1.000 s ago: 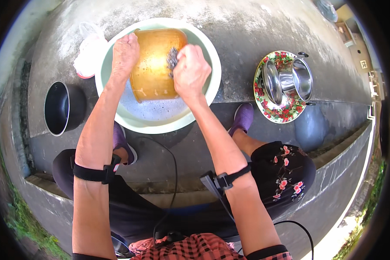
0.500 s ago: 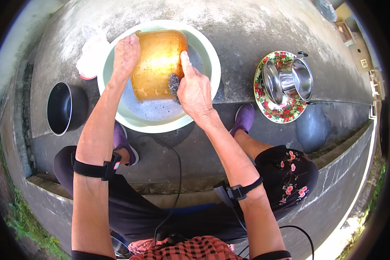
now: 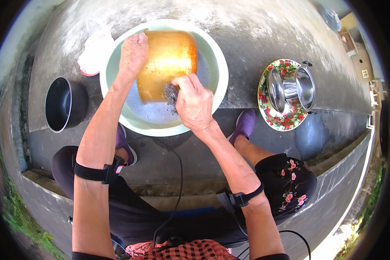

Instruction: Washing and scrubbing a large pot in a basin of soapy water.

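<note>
An orange-brown pot (image 3: pixel 171 60) lies bottom-up in a pale green basin (image 3: pixel 216 65) holding soapy water. My left hand (image 3: pixel 133 54) grips the pot's left edge and steadies it. My right hand (image 3: pixel 194 102) is closed on a grey metal scrubber (image 3: pixel 170 92) pressed against the pot's near edge.
A black pot (image 3: pixel 60 104) stands on the concrete to the left. A white plastic bag (image 3: pixel 95 50) lies beside the basin's far left rim. At the right, a flowered tray (image 3: pixel 281 117) carries steel pots and a lid (image 3: pixel 276 89). My purple shoes (image 3: pixel 245 123) rest below the basin.
My right hand has slid with the scrubber from the pot's far right side down to its near edge. My left hand has kept its hold on the pot.
</note>
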Motion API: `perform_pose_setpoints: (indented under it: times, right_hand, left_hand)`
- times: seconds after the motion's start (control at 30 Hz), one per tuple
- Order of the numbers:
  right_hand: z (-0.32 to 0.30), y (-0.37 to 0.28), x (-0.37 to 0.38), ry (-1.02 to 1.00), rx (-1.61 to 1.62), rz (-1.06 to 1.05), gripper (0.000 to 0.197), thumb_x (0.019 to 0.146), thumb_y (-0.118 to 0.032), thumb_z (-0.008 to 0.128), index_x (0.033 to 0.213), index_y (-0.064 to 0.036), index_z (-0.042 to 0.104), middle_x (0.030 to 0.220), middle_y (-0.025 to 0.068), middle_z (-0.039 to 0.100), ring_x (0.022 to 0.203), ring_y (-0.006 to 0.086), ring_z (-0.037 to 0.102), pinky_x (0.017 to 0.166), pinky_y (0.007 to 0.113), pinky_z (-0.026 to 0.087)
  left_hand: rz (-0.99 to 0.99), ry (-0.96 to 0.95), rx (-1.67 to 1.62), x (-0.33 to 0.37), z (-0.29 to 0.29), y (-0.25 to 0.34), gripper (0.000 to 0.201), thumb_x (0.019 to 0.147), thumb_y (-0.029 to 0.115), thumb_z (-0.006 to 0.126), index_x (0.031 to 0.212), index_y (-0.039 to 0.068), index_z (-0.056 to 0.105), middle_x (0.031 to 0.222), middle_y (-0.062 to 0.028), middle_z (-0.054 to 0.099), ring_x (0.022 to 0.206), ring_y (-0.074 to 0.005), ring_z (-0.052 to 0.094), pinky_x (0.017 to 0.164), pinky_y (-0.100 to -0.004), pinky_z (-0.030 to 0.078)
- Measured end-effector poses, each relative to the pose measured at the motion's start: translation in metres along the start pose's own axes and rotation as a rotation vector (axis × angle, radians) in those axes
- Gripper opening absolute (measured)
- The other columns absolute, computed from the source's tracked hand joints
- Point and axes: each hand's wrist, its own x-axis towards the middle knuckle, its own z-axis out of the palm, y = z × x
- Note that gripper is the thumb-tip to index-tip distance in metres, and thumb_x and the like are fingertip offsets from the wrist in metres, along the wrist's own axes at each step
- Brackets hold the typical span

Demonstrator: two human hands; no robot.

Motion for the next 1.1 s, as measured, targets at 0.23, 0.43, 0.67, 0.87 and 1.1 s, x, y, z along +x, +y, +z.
perform_pose_setpoints:
  times: [0.23, 0.43, 0.67, 0.87, 1.1]
  right_hand:
    - [0.036, 0.032, 0.136, -0.233, -0.394, 0.083, 0.012, 0.075, -0.008, 0.051, 0.08, -0.0028, 0.06, 0.079, 0.0211, 0.061, 0.064, 0.0338, 0.063, 0.058, 0.045, 0.05]
    - [0.053, 0.078, 0.168, -0.352, -0.585, 0.156, 0.015, 0.079, -0.008, 0.046, 0.08, -0.0032, 0.06, 0.078, 0.0183, 0.063, 0.073, 0.0297, 0.064, 0.057, 0.044, 0.049]
    - [0.027, 0.003, 0.057, 0.013, -0.247, -0.139, 0.011, 0.078, -0.004, 0.049, 0.069, -0.0105, 0.052, 0.065, 0.0079, 0.054, 0.054, 0.028, 0.057, 0.049, 0.04, 0.044]
    - [0.035, 0.035, 0.125, -0.154, -0.265, 0.146, 0.016, 0.08, -0.003, 0.047, 0.072, -0.008, 0.06, 0.071, 0.0108, 0.06, 0.051, 0.0275, 0.058, 0.045, 0.037, 0.045]
    - [0.032, 0.042, 0.115, -0.097, -0.31, 0.252, 0.019, 0.082, -0.005, 0.045, 0.073, -0.0072, 0.061, 0.072, 0.0129, 0.059, 0.06, 0.0269, 0.058, 0.052, 0.039, 0.045]
  left_hand:
    - [0.217, 0.017, 0.046, -0.003, -0.007, -0.006, 0.034, 0.09, 0.023, 0.038, 0.081, -0.005, 0.056, 0.086, -0.0279, 0.056, 0.085, -0.0449, 0.053, 0.075, -0.0453, 0.043]
    - [-0.006, -0.001, -0.062, -0.004, 0.004, 0.014, 0.035, 0.09, 0.022, 0.039, 0.077, -0.006, 0.055, 0.081, -0.0299, 0.056, 0.082, -0.0461, 0.053, 0.073, -0.045, 0.044]
    - [0.125, 0.085, 0.017, 0.0, 0.004, -0.011, 0.032, 0.089, 0.019, 0.04, 0.075, -0.004, 0.056, 0.078, -0.0272, 0.058, 0.079, -0.0438, 0.055, 0.074, -0.0454, 0.046]
    - [0.425, 0.025, 0.381, 0.011, -0.004, -0.027, 0.033, 0.089, 0.02, 0.04, 0.076, -0.005, 0.057, 0.083, -0.0282, 0.058, 0.084, -0.0444, 0.056, 0.076, -0.0452, 0.045]
    - [0.037, 0.079, -0.024, 0.001, 0.003, -0.009, 0.036, 0.089, 0.023, 0.039, 0.081, -0.007, 0.058, 0.082, -0.0294, 0.057, 0.082, -0.0456, 0.055, 0.077, -0.0449, 0.044]
